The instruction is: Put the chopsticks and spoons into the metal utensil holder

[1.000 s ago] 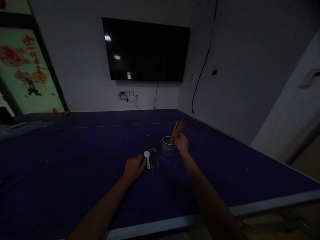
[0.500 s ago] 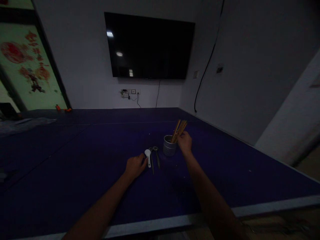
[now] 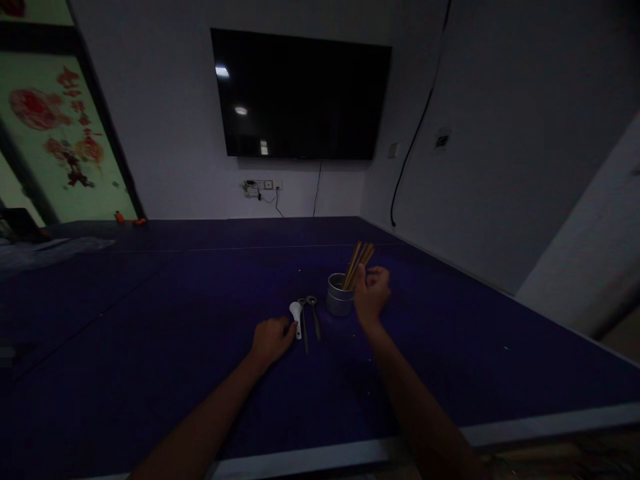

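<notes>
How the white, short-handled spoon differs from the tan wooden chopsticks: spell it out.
The white, short-handled spoon lies on the dark purple table; the tan wooden chopsticks lean in a grey cylindrical cup. The spoon is one piece with a rounded bowl; the chopsticks are several, thin and straight. Both are eating utensils.

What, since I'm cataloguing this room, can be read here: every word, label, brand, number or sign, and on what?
None is readable.
Red characters on the upright pale green panel: too blurred.
Dark marks on the grey cylindrical metal cup: too small; possibly not writing.
Wide black flat-screen television: no readable brand.
</notes>
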The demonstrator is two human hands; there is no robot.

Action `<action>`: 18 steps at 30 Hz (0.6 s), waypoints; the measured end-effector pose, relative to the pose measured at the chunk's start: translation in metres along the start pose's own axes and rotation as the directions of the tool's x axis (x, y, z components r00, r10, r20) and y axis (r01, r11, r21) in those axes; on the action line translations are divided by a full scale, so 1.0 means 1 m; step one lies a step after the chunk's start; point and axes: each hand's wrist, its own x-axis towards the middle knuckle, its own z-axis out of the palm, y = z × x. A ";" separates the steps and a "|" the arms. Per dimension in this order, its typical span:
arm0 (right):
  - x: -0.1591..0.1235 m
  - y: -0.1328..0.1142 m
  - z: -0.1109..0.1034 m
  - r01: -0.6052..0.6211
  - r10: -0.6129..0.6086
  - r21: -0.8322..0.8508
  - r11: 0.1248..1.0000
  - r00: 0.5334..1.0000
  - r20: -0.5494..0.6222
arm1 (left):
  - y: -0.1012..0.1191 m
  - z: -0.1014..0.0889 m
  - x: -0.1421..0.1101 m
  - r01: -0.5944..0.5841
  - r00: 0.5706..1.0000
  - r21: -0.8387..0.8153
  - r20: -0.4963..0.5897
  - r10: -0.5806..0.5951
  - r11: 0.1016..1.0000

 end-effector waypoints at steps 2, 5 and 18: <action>-0.014 -0.003 0.001 0.175 -0.175 0.009 0.985 0.980 0.092 | 0.003 0.002 0.002 0.042 0.999 -0.018 0.006 -0.042 0.999; -0.040 -0.007 0.004 0.484 -0.464 0.015 0.875 0.827 0.318 | 0.009 0.005 0.006 0.110 0.994 -0.027 0.025 -0.110 0.994; -0.083 -0.027 -0.001 0.593 -0.231 -0.056 0.803 0.397 0.888 | 0.022 0.007 0.011 0.183 0.980 -0.003 0.081 -0.182 0.983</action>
